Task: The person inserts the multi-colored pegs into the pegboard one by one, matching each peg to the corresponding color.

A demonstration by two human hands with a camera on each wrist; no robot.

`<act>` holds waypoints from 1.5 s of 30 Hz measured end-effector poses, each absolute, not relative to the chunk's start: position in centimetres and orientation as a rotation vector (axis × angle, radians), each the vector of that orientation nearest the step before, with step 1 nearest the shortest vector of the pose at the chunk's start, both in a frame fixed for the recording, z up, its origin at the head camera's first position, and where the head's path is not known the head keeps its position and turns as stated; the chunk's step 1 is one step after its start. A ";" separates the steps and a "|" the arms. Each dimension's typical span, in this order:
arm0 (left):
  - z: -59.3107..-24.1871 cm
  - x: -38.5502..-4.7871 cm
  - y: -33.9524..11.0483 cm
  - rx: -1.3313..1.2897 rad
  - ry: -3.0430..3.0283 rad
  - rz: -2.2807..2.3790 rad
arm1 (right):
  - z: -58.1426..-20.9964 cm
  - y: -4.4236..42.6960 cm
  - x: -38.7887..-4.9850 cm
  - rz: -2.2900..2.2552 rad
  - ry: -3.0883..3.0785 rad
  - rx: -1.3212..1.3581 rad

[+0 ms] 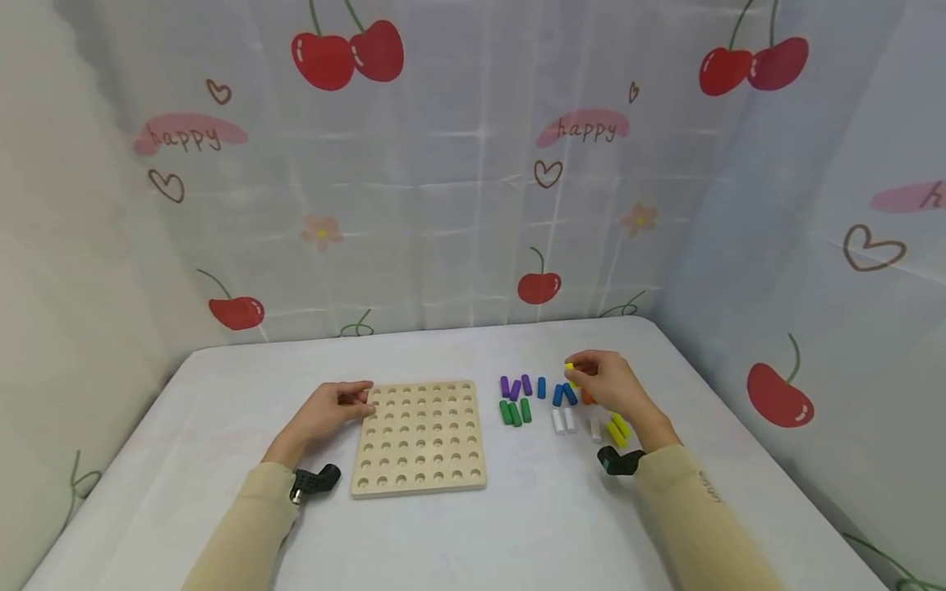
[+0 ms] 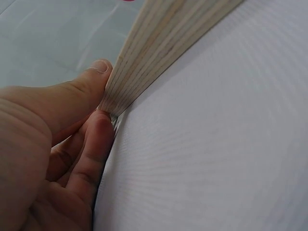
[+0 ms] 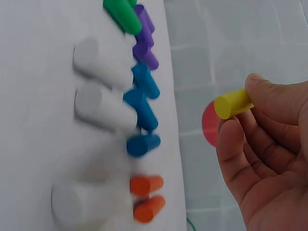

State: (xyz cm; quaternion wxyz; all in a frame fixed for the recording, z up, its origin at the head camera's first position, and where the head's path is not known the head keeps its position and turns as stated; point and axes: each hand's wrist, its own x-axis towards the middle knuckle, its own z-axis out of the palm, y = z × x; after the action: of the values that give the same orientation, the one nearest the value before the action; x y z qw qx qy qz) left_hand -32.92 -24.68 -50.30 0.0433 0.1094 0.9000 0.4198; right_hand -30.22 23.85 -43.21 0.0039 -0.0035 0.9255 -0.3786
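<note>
A pale wooden board (image 1: 420, 439) with rows of round holes lies flat on the table. My left hand (image 1: 325, 414) grips its upper left corner; in the left wrist view the thumb and a finger of that hand (image 2: 62, 130) pinch the layered edge (image 2: 159, 43). To the right, my right hand (image 1: 609, 384) is over the coloured pegs and pinches a yellow peg (image 3: 233, 103) between thumb and fingers. Below that hand are orange pegs (image 3: 149, 208), partly hidden in the head view, with blue pegs (image 1: 542, 387) to their left. All the board's holes look unfilled.
Purple pegs (image 1: 505, 386) and green pegs (image 1: 514, 414) lie between the board and the blue ones. White pegs (image 1: 557, 422) and yellow pegs (image 1: 617, 433) are nearer the front. A curtain printed with cherries (image 1: 443, 205) stands behind the white table (image 1: 443, 550).
</note>
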 end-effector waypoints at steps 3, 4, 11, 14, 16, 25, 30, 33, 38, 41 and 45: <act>-50.1 -33.0 -24.6 0.327 2.753 1.284 | -43.0 22.6 -30.6 -1.203 2.886 -0.022; -50.1 -33.0 -24.6 0.321 2.751 1.285 | -43.0 22.1 -30.7 -1.208 2.885 -0.032; -50.1 -32.8 -24.6 0.322 2.754 1.281 | -43.3 18.9 -31.4 -1.245 2.867 -0.073; -50.2 -32.9 -24.6 0.310 2.760 1.278 | -43.3 17.8 -31.6 -1.245 2.857 -0.102; -50.3 -32.9 -24.6 0.308 2.759 1.285 | -43.3 17.2 -31.8 -1.252 2.856 -0.125; -50.4 -33.1 -24.4 0.314 2.746 1.317 | -43.3 14.8 -32.6 -1.314 2.818 -0.145; -50.4 -32.8 -24.6 0.322 2.738 1.322 | -43.7 13.2 -32.9 -1.374 2.768 -0.125; -50.4 -32.7 -24.6 0.327 2.727 1.326 | -44.1 12.1 -33.1 -1.418 2.744 -0.132; -50.7 -32.4 -25.2 0.302 2.751 1.314 | -44.9 10.1 -33.5 -1.495 2.669 -0.238; -50.8 -32.4 -25.2 0.295 2.751 1.326 | -45.0 9.0 -33.7 -1.535 2.625 -0.285; -50.5 -32.6 -24.7 0.310 2.735 1.339 | -44.9 8.0 -34.0 -1.575 2.606 -0.333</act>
State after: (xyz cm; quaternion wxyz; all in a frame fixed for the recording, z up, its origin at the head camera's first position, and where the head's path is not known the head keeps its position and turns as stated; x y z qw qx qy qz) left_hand -32.60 -24.70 -50.49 0.0406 0.1014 0.8928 0.4370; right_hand -33.96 8.04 -44.87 0.0393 -0.1085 0.8500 -0.5139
